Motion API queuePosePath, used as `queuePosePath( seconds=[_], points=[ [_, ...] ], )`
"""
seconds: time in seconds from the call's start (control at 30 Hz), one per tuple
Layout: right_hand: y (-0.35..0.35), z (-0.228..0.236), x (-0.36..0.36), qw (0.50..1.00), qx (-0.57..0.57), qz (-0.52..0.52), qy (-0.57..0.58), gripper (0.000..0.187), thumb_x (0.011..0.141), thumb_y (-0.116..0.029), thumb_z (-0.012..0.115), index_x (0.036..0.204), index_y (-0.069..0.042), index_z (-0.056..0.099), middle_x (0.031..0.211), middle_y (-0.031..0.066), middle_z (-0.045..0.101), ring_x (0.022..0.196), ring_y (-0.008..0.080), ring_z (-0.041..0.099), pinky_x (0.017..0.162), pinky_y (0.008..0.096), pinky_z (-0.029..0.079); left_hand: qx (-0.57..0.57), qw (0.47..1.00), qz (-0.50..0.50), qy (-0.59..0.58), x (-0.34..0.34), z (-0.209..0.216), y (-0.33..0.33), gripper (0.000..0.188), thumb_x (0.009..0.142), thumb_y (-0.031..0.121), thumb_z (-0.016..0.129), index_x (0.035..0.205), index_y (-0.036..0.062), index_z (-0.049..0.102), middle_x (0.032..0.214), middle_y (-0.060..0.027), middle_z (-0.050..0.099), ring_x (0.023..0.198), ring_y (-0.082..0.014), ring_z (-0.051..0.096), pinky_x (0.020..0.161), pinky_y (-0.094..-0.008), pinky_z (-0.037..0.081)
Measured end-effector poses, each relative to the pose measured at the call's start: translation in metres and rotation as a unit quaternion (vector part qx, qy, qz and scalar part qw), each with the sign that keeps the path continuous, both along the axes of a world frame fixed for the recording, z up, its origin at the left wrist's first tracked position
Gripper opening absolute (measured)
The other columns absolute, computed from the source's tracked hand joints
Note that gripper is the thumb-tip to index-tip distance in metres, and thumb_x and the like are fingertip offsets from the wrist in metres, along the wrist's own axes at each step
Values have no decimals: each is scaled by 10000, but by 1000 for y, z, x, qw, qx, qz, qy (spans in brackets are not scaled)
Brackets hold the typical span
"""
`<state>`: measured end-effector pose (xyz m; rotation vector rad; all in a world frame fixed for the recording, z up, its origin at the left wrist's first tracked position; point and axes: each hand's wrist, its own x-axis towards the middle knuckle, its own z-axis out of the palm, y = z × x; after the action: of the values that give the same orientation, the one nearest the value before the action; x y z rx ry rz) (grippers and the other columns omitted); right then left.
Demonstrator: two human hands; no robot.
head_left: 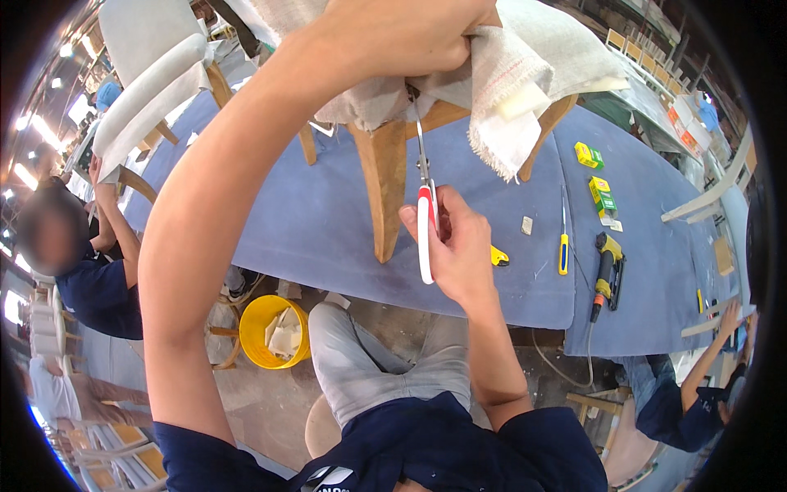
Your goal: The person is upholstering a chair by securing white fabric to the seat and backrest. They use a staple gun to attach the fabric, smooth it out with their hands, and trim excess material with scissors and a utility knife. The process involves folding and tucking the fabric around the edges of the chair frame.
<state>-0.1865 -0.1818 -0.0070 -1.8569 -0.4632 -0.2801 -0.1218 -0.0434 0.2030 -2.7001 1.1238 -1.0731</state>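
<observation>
A wooden chair with pale beige fabric [566,41] over its seat stands on the blue-covered table [295,221]. At the top, my left hand [410,37] is closed on a fold of the loose fabric with frayed edges, holding it up. White foam-like padding [525,102] sticks out beside the fold. My right hand [461,246] grips scissors [424,234] with white and red handles. Their blades point up beside the front chair leg [384,193], and the tips meet the fabric's lower edge, partly hidden in shadow.
To the right lie a yellow-handled screwdriver [563,254], a staple gun [607,275] with a hose, and yellow-green boxes [602,197]. A yellow tool [499,257] is beside my right hand. A yellow bucket [256,332] of scraps stands below. A person [98,262] handles another chair at left.
</observation>
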Motion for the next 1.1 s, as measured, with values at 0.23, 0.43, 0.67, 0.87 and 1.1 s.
queuePosePath(
  seconds=[0.23,0.43,0.67,0.87,1.1],
  points=[
    [-26,46,0,987,-161,-14,-9,423,905,-376,733,841,30,635,700,238,663,665,447,665,620,495,516,-12,1000,0,4,4,-4,-1,165,726,35,605,815,32,744,852,-162,716,841,-340,701,743,-443,566],
    [-19,60,11,991,-134,-7,-12,523,927,-441,740,761,40,618,594,172,562,535,302,519,538,418,414,-10,999,2,-42,6,-6,-3,163,733,63,604,815,43,744,857,-158,713,864,-364,688,764,-458,559],
    [-7,34,24,997,-66,-21,-36,495,903,-400,787,749,33,602,539,126,506,472,199,419,486,360,365,-31,993,93,60,0,4,-11,159,760,73,601,825,41,743,865,-189,720,857,-384,694,768,-479,555],
    [-1,22,21,998,-40,-40,-38,447,885,-334,812,755,37,600,537,123,497,475,192,384,487,360,372,132,982,60,118,14,44,-21,158,761,94,608,811,24,740,776,-242,696,764,-410,694,693,-486,551],
    [-7,-3,7,999,9,-14,-31,399,896,-302,808,796,14,586,544,65,459,502,136,368,480,307,341,25,983,30,181,22,36,-21,142,744,39,586,782,-22,708,776,-252,690,772,-413,693,701,-483,549]
  ],
)
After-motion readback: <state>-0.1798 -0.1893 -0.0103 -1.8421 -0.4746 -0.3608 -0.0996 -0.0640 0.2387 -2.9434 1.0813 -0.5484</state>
